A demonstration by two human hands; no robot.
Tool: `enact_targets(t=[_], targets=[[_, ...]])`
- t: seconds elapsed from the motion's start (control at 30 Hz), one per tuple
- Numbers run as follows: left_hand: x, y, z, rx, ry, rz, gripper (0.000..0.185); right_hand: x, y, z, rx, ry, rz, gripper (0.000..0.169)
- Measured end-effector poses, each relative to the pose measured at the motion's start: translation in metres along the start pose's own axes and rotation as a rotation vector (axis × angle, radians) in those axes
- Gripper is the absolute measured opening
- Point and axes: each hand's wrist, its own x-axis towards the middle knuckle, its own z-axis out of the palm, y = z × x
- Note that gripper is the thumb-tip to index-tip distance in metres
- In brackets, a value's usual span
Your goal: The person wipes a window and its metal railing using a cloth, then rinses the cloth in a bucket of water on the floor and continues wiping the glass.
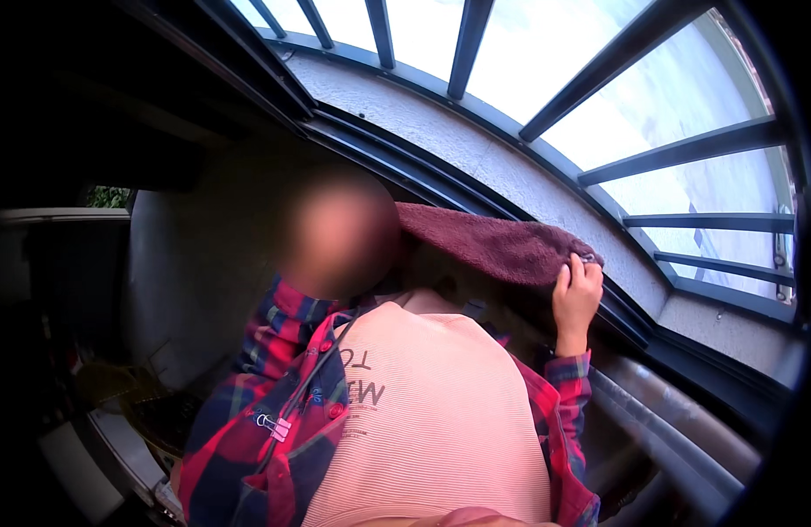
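Observation:
A dark maroon, fleecy cloth (491,244) stretches along the inner side of a dark metal window frame. My right hand (579,290) pinches its right end beside the window's bottom rail, with the fingertips on the cloth's edge. A round blur covers my left hand (338,230) at the end of the plaid sleeve, where the cloth's other end disappears. Neither the left fingers nor their hold can be made out.
Beyond the frame (412,165) lie a rough pale sill (438,122) and dark metal railing bars (468,49). A metal rail (669,428) runs at lower right. A pink binder clip (279,428) hangs near the open plaid shirt. Dark, unclear objects stand at lower left.

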Motion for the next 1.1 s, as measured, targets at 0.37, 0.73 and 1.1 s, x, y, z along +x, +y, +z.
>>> enact_targets(t=[0.37, 0.73, 1.1], targets=[[0.021, 0.004, -0.025, -0.015, -0.028, 0.069, 0.011, 0.051, -0.088, 0.027, -0.072, -0.074, 0.002, 0.032], [0.043, -0.038, -0.058, 0.088, -0.058, -0.012, 0.011, 0.108, -0.243, 0.077, 0.056, -0.047, -0.224, 0.015], [0.026, -0.061, -0.092, 0.039, 0.069, -0.143, 0.012, 0.146, -0.325, 0.116, 0.351, -0.038, -0.434, 0.016]])
